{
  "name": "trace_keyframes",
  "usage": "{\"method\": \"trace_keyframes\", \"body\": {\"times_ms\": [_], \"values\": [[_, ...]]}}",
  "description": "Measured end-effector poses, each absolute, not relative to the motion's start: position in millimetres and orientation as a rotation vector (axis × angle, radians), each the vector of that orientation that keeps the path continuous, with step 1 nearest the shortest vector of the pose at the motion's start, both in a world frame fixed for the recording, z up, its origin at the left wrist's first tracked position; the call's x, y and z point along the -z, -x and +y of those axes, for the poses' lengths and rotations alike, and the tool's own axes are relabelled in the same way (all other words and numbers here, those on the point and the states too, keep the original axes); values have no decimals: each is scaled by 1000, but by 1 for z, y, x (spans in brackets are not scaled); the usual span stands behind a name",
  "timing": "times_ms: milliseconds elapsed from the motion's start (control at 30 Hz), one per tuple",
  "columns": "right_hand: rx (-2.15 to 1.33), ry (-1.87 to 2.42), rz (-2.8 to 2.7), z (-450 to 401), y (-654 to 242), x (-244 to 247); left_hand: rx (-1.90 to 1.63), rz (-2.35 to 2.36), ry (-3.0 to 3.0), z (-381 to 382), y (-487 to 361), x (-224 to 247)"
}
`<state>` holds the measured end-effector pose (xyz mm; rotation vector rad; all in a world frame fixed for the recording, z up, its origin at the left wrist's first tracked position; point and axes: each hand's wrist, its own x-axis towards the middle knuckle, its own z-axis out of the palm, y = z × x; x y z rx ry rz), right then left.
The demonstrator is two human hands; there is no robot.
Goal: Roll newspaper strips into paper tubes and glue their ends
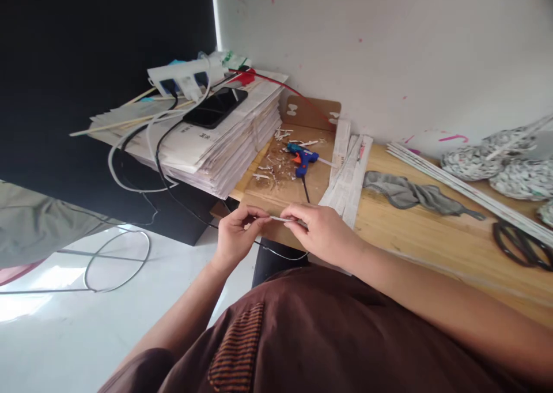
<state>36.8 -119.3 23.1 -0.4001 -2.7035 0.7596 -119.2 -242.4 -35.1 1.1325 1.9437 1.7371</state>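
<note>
Both hands pinch a thin, pale rolled paper stick [277, 218] just in front of the table edge. My left hand [237, 231] has its thumb and fingertips closed on one end. At the other end, my right hand [319, 229] grips with fingers together, covering much of the stick. Beyond them lies a blue glue gun [306, 161] with an orange trigger, on a brown cardboard sheet [280, 191] strewn with white scraps. Strips of newspaper [345, 180] lie flat beside the gun, close behind my right hand.
At the left, a tall paper stack [233, 162] carries a black phone [216, 107], a white power strip [185, 76] and looping cables. A grey cloth [406, 192], long paper sticks [466, 188], black scissors [521, 246] and woven paper pieces [522, 177] lie rightward. A wall stands behind.
</note>
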Motion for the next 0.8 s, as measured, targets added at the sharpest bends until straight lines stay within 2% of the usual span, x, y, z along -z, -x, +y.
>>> {"method": "trace_keyframes", "body": {"times_ms": [167,400,800], "values": [[-483,344,-2814,-118,-23,-15,-1688,2109,-1102,-248,134,48],[-85,-12,-2878,-104,-12,-5,-1645,2336,-1320,-251,142,45],[-66,-66,-2919,-97,9,-1,-1560,2427,-1529,-259,149,52]]}}
